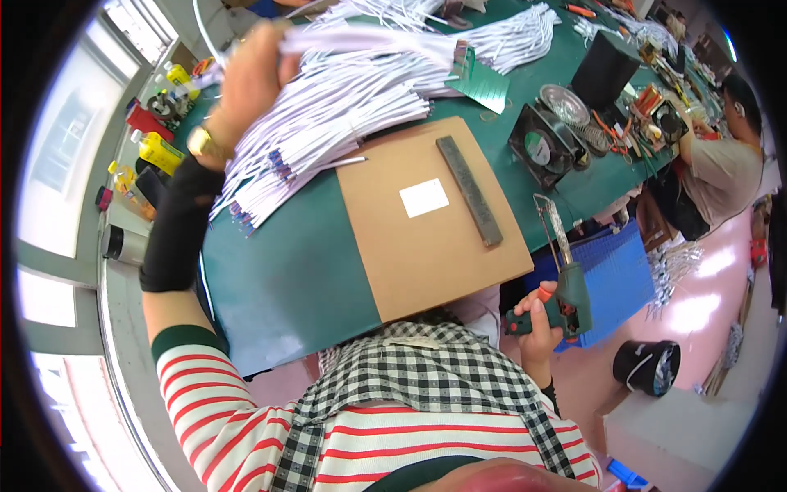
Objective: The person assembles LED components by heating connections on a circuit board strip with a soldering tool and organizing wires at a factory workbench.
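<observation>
My left hand (250, 82), raised at the upper left, is closed around the end of a bundle of white cables (373, 41), blurred by motion. The bundle stretches right toward a green circuit board (485, 84); whether they are joined I cannot tell. Below it lies a big pile of white cables (328, 115) with bluish ends. My right hand (539, 332) grips a dark green soldering gun (578, 299) by its handle, beside the table edge. Its metal tip points up. A brown cardboard sheet (377, 246) carries a white label (424, 198) and a dark metal bar (469, 191).
A black fan (541, 148), a solder spool (564, 105) and a black box (605, 70) stand on the green table (270, 287). Bottles (157, 152) line the left edge. A blue crate (611, 279) and black bucket (648, 366) are lower right. Another person (721, 168) sits at the far right.
</observation>
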`<state>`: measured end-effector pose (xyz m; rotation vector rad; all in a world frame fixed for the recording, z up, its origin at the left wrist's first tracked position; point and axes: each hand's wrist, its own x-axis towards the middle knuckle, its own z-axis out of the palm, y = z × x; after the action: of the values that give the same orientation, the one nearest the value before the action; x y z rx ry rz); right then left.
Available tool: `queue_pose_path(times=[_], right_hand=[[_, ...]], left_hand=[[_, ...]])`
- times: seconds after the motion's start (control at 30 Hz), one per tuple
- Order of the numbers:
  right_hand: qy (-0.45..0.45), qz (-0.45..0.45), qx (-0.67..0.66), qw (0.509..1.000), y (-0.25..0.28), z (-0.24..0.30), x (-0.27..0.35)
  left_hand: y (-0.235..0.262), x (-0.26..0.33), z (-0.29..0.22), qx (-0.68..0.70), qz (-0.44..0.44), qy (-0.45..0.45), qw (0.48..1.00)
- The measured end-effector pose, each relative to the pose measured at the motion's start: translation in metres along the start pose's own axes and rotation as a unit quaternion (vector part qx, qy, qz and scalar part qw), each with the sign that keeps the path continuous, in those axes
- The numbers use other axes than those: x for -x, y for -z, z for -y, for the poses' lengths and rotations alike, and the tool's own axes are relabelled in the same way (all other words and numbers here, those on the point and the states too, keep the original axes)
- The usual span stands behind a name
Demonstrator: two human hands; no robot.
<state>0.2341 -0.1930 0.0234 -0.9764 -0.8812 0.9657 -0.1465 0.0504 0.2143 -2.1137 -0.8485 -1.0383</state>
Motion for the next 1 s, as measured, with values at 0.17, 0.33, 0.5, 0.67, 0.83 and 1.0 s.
queue_pose_path(times=[0.17,0.33,0.5,0.67,0.83,1.0], right_hand=[[0.008,0.035,0.008,0.999,0.005,-0.002,-0.003],[-0.009,0.021,-0.003,1.000,0.000,-0.004,-0.009],[-0.026,0.028,0.018,0.999,0.001,-0.011,-0.004],[-0.054,0.031,0.027,0.998,0.001,-0.011,0.005],[-0.051,0.055,0.032,0.997,0.004,-0.013,0.007],[-0.052,0.065,0.024,0.996,0.000,-0.012,0.012]], left_hand=[[-0.009,0.104,-0.049,0.083,0.092,0.005,0.992],[-0.007,0.142,-0.072,0.131,0.205,0.011,0.970],[-0.001,0.164,-0.090,0.179,0.216,0.069,0.957],[0.005,0.154,-0.124,0.159,0.392,0.061,0.904],[-0.001,0.137,-0.152,0.217,0.347,0.085,0.909],[-0.017,0.118,-0.182,0.362,0.347,0.118,0.857]])
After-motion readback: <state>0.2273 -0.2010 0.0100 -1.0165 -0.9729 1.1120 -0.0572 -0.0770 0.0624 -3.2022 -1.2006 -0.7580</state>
